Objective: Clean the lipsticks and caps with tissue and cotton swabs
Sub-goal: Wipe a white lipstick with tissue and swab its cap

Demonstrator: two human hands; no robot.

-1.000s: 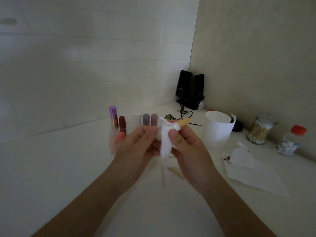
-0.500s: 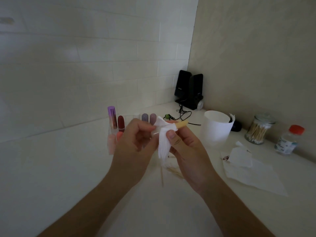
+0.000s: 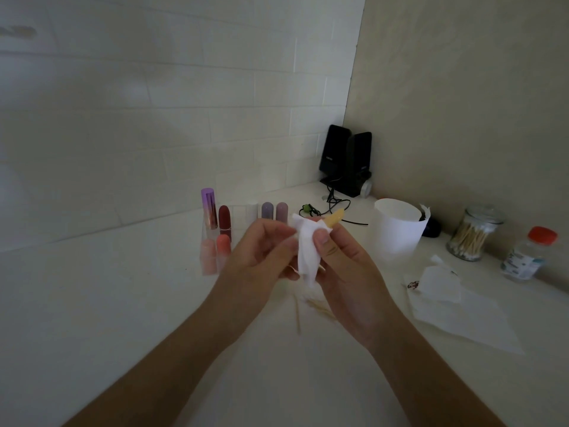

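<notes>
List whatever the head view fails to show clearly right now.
All in the head view:
1. The yellow item: only its tip shows; the tissue and the right hand cover the rest.
2. The left hand: its own curled fingers hide what it pinches, if anything.
3. The white cup: its wall hides the contents.
4. The red-capped bottle: label too small and blurred to read.

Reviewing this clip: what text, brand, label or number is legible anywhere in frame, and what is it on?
No text here can be read.
Black speakers: a small pale logo on each front, too small to read.
Red-capped bottle: a printed label, too blurred to read.
Lipsticks: no lettering visible.
Glass jar: no lettering visible.
</notes>
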